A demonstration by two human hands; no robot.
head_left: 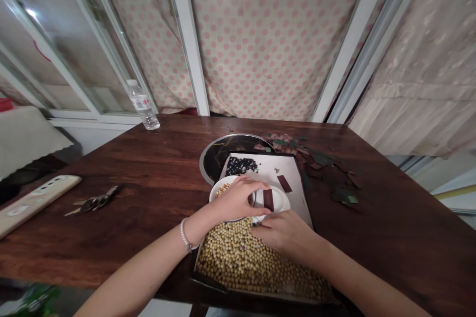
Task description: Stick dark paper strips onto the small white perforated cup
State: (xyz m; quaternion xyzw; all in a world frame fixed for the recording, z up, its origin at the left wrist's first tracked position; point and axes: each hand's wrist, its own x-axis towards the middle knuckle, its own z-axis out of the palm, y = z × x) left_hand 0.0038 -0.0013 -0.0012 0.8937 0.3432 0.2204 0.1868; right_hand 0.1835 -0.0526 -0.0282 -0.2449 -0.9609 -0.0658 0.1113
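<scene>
My left hand [238, 199] lies over a white bowl [217, 191] that holds some tan beads, its fingers curled over the rim and reaching toward a second white dish [280, 199] with a dark brown strip in it. My right hand [286, 233] rests on a heap of tan beads [238, 257] on a flat tray [297, 178], fingers bent down into the beads at the bowl's edge; what they pinch is hidden. A small pile of dark beads [241, 165] and a brown strip [284, 184] lie on the tray's far part.
A dark round plate [213, 156] sits behind the tray. Green and brown paper scraps [327, 168] litter the wooden table [148, 173] at right. Keys [94, 202] and a pale flat case [35, 200] lie at left, a water bottle [143, 105] at the far left corner.
</scene>
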